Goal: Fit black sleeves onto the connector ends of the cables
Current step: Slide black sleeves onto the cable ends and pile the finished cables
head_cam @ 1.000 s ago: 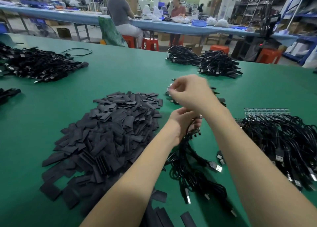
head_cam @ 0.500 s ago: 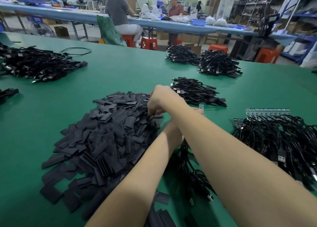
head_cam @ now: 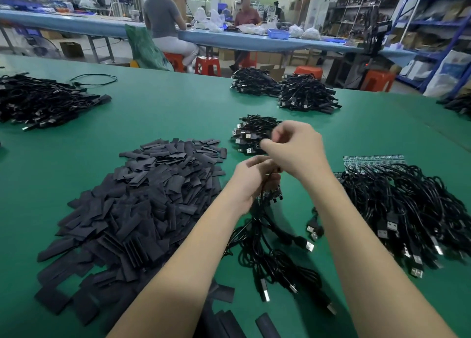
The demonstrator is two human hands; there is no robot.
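Note:
A big heap of flat black sleeves (head_cam: 142, 205) lies on the green table (head_cam: 165, 113), left of my hands. My left hand (head_cam: 248, 184) grips a bunch of black cables (head_cam: 267, 251) near their small circuit-board ends (head_cam: 270, 194); their USB plugs trail on the table toward me. My right hand (head_cam: 297, 151) hovers just above and right of the left, fingers curled, pinching a small dark sleeve that is mostly hidden between the two hands.
A large tangle of USB cables (head_cam: 407, 210) lies at the right, with green circuit strips (head_cam: 374, 160) behind it. More cable piles: (head_cam: 254, 133) behind my hands, (head_cam: 305, 95) far back, (head_cam: 38, 103) at left. Loose sleeves (head_cam: 265, 325) lie near me. People sit at the far bench.
My right hand went left to the edge of the sleeve heap, then came back above the left hand. The left hand kept hold of the cable bunch.

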